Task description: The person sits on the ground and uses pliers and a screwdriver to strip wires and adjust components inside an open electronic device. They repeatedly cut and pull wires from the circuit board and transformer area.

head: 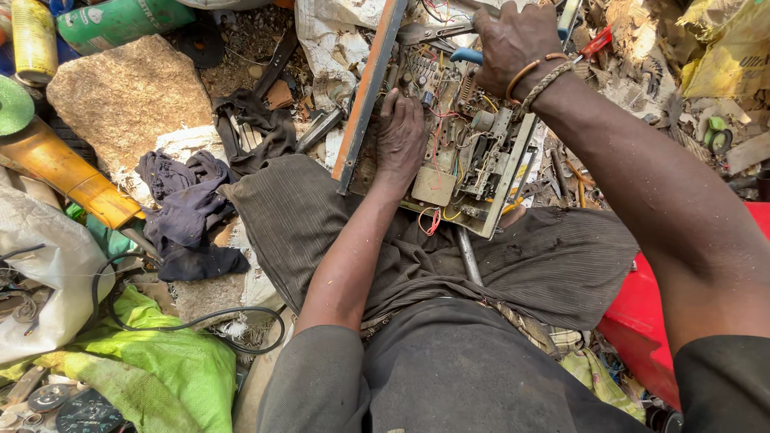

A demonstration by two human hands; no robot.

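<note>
**Head view: both hands on an open electronics chassis in the lap**

I see the left hand point(399, 135) lying knuckles-up on the chassis point(461, 172), fingers curled down onto its left part beside the long metal side rail point(367, 96). It presses there; I cannot tell if the fingers actually close on anything.

Right hand point(513, 42) reaches forward over the top edge of the chassis, arm stretched from the lower right, corded bracelets at the wrist. Fingers are wrapped tight round a tool with blue handles point(465, 55), likely pliers; its metal jaws point left at the upper edge of the unit.

The chassis rests tilted across the person's knees on dark striped trousers point(553, 261), circuit side up, with red and yellow wires point(437, 128) and a beige block showing.

Around it: a dark rag point(188, 212) and a flat stone point(128, 96) on the left, a black cable point(192, 321) looped over a green sheet point(168, 361), a yellow cylinder point(72, 172), a red container point(642, 313) to the right. Scrap litters the ground behind the unit and crowds the right hand.
</note>
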